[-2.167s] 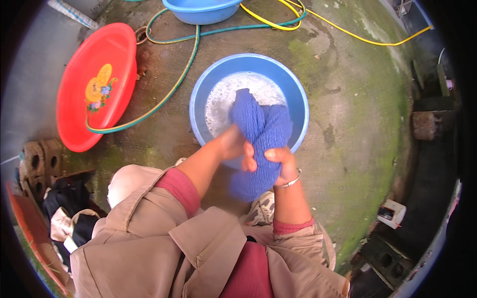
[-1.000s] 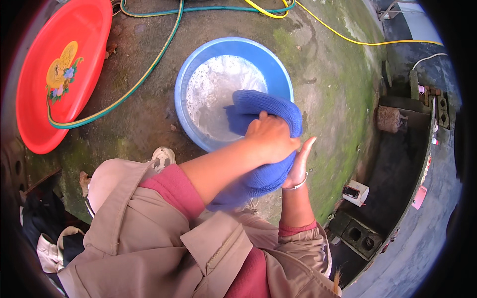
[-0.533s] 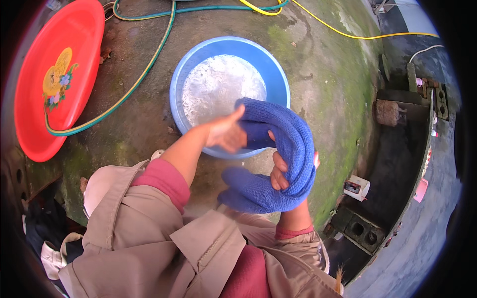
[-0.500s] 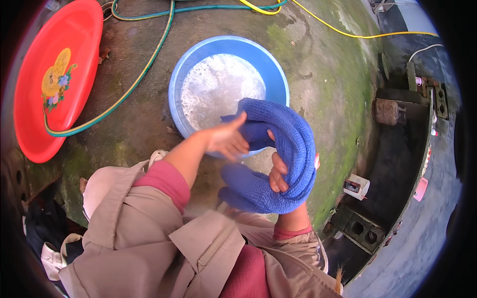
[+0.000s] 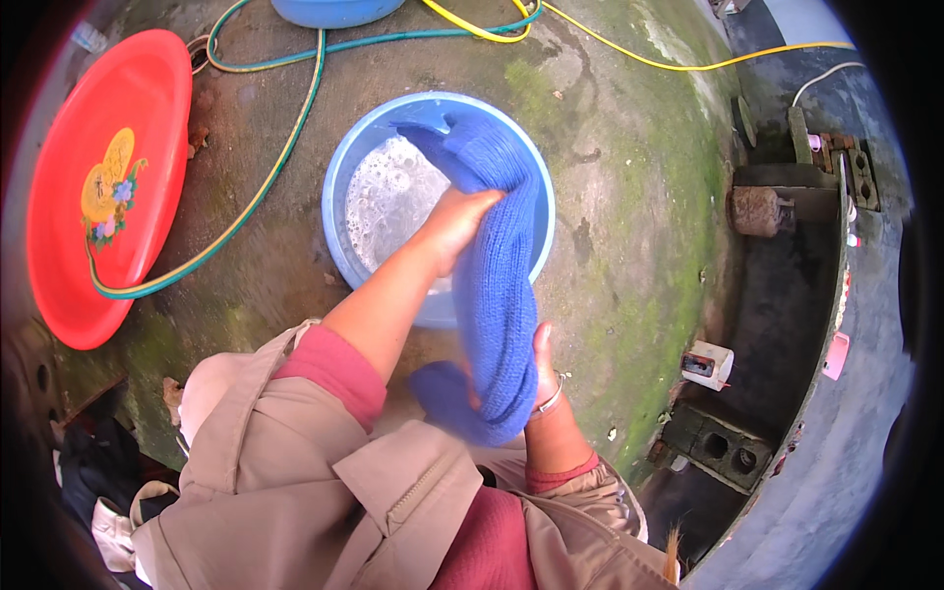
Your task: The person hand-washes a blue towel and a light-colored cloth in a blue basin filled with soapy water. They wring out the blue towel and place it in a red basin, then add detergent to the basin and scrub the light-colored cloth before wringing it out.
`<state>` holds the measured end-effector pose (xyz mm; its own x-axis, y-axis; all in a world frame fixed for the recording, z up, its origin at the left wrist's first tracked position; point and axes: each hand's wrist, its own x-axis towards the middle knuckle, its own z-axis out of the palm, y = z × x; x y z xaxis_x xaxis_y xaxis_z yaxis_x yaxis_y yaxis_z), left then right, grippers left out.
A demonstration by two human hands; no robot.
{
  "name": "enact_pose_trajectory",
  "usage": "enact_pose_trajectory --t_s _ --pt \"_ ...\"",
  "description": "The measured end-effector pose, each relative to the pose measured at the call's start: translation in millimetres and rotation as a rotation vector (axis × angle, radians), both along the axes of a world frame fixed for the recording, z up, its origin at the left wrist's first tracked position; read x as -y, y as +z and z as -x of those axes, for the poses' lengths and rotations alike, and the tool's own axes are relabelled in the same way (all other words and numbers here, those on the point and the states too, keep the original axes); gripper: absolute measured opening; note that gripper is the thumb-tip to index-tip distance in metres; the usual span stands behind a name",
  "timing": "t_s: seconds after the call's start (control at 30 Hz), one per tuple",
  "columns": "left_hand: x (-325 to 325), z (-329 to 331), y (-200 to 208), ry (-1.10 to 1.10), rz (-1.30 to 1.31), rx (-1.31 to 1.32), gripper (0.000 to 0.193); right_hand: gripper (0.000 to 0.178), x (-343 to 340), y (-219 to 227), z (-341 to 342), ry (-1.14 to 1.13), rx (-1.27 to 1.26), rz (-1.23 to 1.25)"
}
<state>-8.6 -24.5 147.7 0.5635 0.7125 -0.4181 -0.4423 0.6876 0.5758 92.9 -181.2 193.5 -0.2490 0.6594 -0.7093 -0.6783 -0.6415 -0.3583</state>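
A long, folded blue knitted garment [image 5: 500, 295] stretches between my hands; I cannot tell whether it is a scarf or a sweater. My left hand [image 5: 455, 228] grips its upper part, thumb on top and fingers hidden beneath the knit. Lower down, my right hand [image 5: 544, 369] is wrapped round it from the right side, most of its fingers covered. The far end of the knit hangs over the light blue basin [image 5: 337, 221], which holds foamy water [image 5: 388, 202]. Its near end droops towards my lap.
A large red basin [image 5: 59, 265] leans at the left, with a green hose [image 5: 261, 202] running into it. Another blue basin [image 5: 339, 10] is at the far edge. A yellow hose [image 5: 678, 67] crosses the mossy concrete floor [image 5: 629, 265]. Hollow blocks [image 5: 713, 444] line the right.
My left hand has gone from loose, spread fingers to gripping the knit. The looped garment is now drawn out lengthwise, its far part over the basin. My right hand has moved slightly nearer and left.
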Motion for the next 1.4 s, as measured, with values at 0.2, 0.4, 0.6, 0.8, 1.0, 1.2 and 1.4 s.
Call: enact_pose_trajectory --t_s 0.2,0.4,0.6,0.8,1.0,1.2,1.4 --pt "-8.2 7.3 29.5 -0.298 -0.743 -1.119 0.049 0.078 -22.4 -5.2 10.8 0.220 0.320 -0.099" --pt "-5.7 6.9 72.5 -0.766 -1.034 -1.561 0.051 0.071 -52.5 -6.5 24.8 -0.026 -0.086 -0.243" --pt "-8.1 3.0 104.9 -0.828 -1.145 -1.352 0.066 0.068 -57.9 -7.9 18.5 0.009 -0.382 -0.205" --pt "-5.6 35.2 87.6 -0.059 -0.068 -0.423 0.050 0.051 -68.7 -15.6 -0.4 -0.138 -0.658 -0.171" --pt "32.0 3.2 27.4 -0.198 -0.124 -0.148 0.064 0.055 -61.7 -7.8 -3.7 -0.166 -0.675 -0.227" --pt "-12.1 -7.4 51.1 0.101 -0.128 0.009 0.052 0.057 -49.6 -3.6 -6.7 -0.056 -0.670 -0.324" --pt "-41.9 3.5 67.6 -0.062 -0.375 -0.713 0.036 0.077 -64.9 -5.5 3.0 -0.150 -0.247 -0.552"
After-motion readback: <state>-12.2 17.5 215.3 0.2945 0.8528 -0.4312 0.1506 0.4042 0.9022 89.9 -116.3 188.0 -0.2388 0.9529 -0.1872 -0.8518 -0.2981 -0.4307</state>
